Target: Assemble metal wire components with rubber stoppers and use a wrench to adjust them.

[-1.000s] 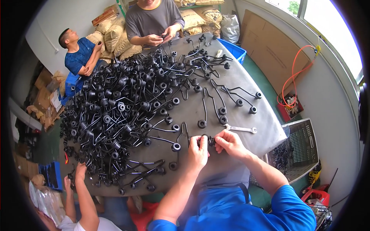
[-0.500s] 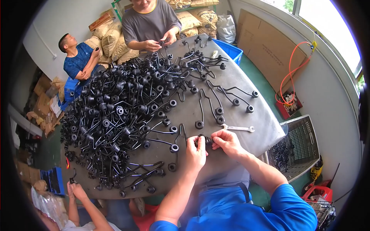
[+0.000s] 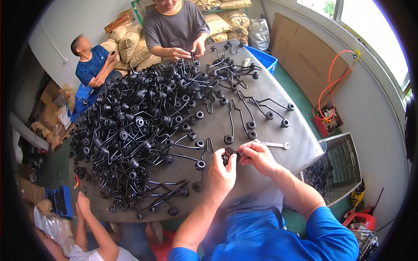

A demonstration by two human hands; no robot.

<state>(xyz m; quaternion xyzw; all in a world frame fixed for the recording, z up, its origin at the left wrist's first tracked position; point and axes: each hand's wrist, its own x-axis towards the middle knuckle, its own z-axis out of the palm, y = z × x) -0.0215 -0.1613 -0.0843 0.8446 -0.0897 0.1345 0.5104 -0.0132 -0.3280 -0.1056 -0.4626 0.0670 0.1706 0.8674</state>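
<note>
Black bushing part [image 3: 231,152] held between two hands

The left hand [image 3: 223,175] grasps the part between thumb and curled fingers; the right hand [image 3: 261,159] pinches its right end with thumb and fingertips. It sits just above the near side of the grey table [image 3: 301,141]. Just beyond the right hand lies an open-ended wrench [image 3: 275,144]. Leftward spreads a heap of bent black rods with bushings [image 3: 135,111]. Across the table, a co-worker in a grey shirt [image 3: 174,27] fingers a small black piece [image 3: 192,55].
</note>
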